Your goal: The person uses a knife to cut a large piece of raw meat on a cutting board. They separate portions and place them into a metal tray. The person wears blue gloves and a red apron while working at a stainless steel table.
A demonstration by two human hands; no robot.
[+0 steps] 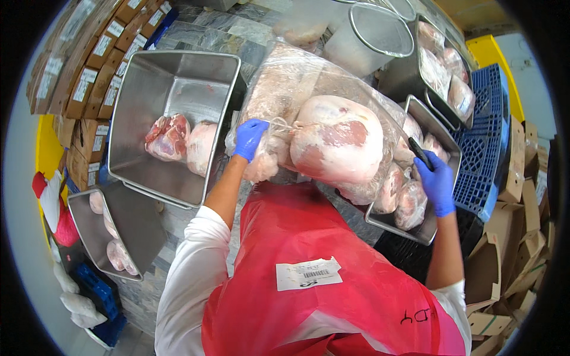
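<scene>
A large piece of pale, fatty meat (338, 139) lies in front of me on a surface covered with clear plastic sheeting (285, 77). My left hand (250, 139), in a blue glove, is closed on bunched clear plastic wrap (264, 160) at the meat's left end. Beside those fingers a whitish twisted strand runs to the meat. To the right of the meat, my right hand (436, 181), also blue-gloved, grips a knife by its black handle (419, 153). Its blade is hard to make out against the plastic.
At left, a deep metal bin (133, 124) holds meat pieces; a smaller metal bin (145, 231) stands below it. Bagged meat fills metal bins (427, 228) at right. Clear round tubs (362, 50) stand beyond. Cardboard boxes (86, 83) and blue pallets (478, 136) line the sides.
</scene>
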